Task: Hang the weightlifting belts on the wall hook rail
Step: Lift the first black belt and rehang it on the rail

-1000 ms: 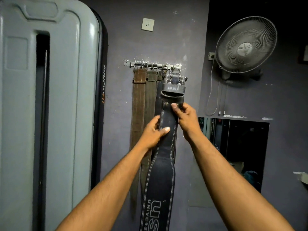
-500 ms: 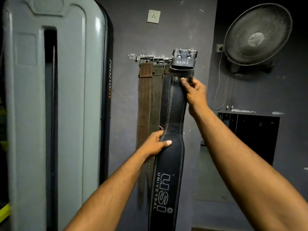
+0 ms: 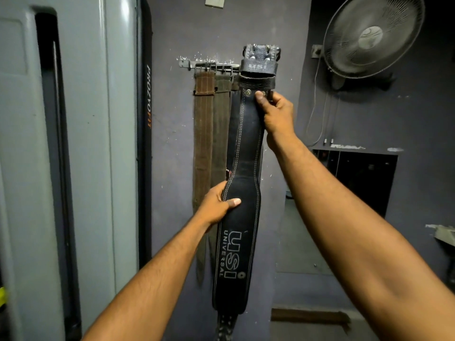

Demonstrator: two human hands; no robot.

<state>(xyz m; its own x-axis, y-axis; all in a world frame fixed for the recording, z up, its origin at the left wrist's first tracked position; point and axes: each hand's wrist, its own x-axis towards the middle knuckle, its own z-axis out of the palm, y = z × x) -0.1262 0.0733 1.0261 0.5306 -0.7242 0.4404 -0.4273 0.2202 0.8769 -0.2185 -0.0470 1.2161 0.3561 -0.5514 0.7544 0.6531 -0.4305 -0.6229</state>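
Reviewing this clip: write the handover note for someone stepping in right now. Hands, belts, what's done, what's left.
Right hand: grip closed on the black belt just under its buckle, which is raised above the right end of the hook rail.
Left hand: grip closed on the belt's left edge at the wide middle.
Done: a brown belt and an olive belt hang from the rail; another dark one seems to hang behind.
Left: lower the buckle onto a hook, then release both hands.

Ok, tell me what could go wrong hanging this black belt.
1. The buckle sits above the rail, not yet hooked; it could miss and the belt drop.
2. The rail's right end is crowded by hung belts; one might get knocked off.
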